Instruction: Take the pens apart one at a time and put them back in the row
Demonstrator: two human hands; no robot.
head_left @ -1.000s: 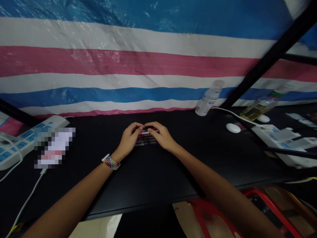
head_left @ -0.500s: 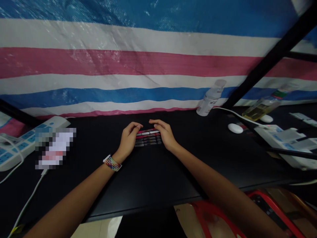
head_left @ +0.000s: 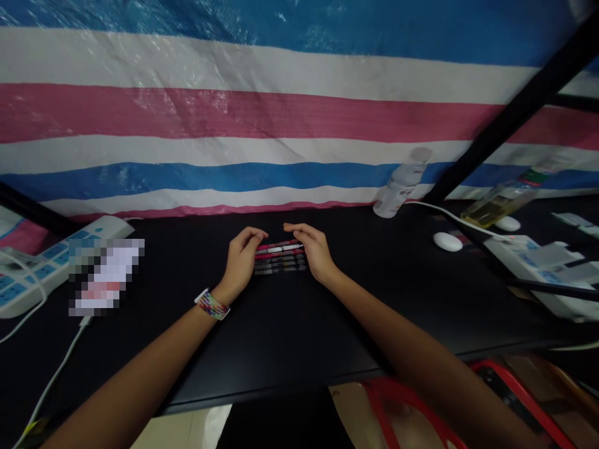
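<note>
Several pens lie side by side across the black table [head_left: 281, 337]. The far ones, such as the red and white pen [head_left: 279, 249], are brighter; the near ones, such as the dark pen [head_left: 279, 270], are black and clear. At their left ends is my left hand [head_left: 242, 257], fingers curved and apart from the thumb. My right hand [head_left: 316, 251] curves round the right ends, its fingers partly spread. Both hands rest on the table on either side of the row, cupping the pen ends.
On the left are a power strip [head_left: 56, 262] and a blurred-out phone [head_left: 105, 274] on a white cable. A clear bottle [head_left: 400, 187], a white mouse-like object [head_left: 448, 242], an oil bottle [head_left: 498, 202] and another power strip [head_left: 538, 268] stand or lie on the right.
The view has shifted slightly. The pens show a little more between my hands, and both hands keep nearly the same place at the pen ends.
</note>
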